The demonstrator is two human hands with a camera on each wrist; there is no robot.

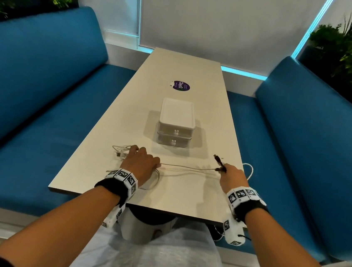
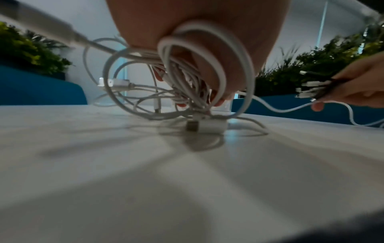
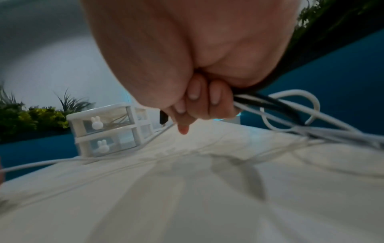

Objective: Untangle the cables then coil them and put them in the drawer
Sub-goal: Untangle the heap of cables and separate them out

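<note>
The left hand (image 1: 140, 162) rests near the near-left part of the tabletop (image 1: 185, 73), fingers curled down into a tangle of white cables (image 2: 182, 92); the left wrist view shows several loops wrapped around the fingers (image 2: 216, 85) and plug ends lying on the surface under them. The right hand (image 1: 230, 175) is raised just above the tabletop close to the near-right edge, fingers closed tightly around a bundle of cable ends (image 2: 309, 88), black and white together, with a dark plug (image 1: 217, 158) projecting up past the knuckles. A white strand (image 1: 189, 167) runs nearly taut between the two hands, parallel to the near edge. A further white loop (image 1: 249, 169) hangs behind the right hand at the right edge of the tabletop. The drawer unit (image 1: 175, 122), a white two-tier box with rabbit-shaped knobs (image 3: 97, 122), stands on the centreline of the tabletop beyond the hands, both drawers closed; the right wrist view shows some cable already inside the upper one. A round purple sticker (image 1: 180, 85) lies farther toward the far edge. Open tabletop lies between the hands and the near edge, and on both sides of the drawer unit. Blue benches (image 1: 36, 70) flank both long edges.
</note>
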